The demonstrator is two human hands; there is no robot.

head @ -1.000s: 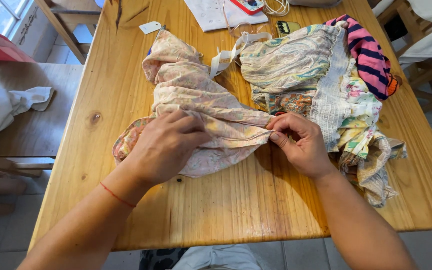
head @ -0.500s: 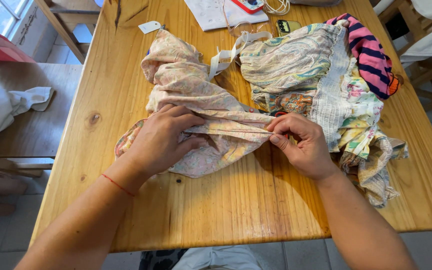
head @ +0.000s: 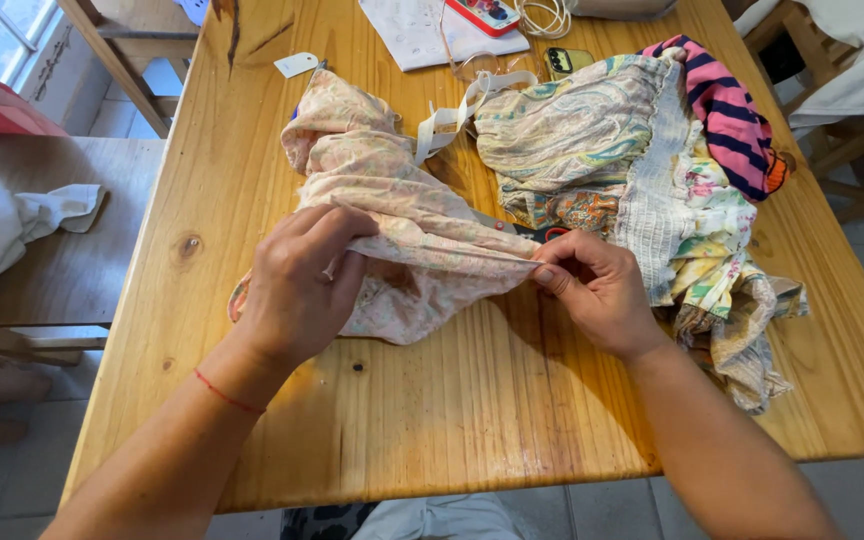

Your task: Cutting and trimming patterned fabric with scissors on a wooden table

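Note:
A pale pink patterned cloth (head: 392, 205) lies crumpled on the wooden table (head: 452, 410). My left hand (head: 297, 285) pinches its left part, fingers curled over a fold. Gripping the cloth's right end between thumb and fingers is my right hand (head: 597, 290). A taut edge of the cloth runs between the two hands. A white strap (head: 452, 115) trails from the cloth toward the back.
A heap of patterned fabrics (head: 642, 170) with a pink and navy striped piece (head: 732, 110) fills the right side. Paper (head: 422, 30), a red case (head: 482, 12) and a cord (head: 544, 15) lie at the back. A white rag (head: 12, 225) rests on a bench at left.
Both hands have drawn the cloth's edge tighter and lifted it slightly; the left hand shifted a little toward me and its fingers curled over the fold.

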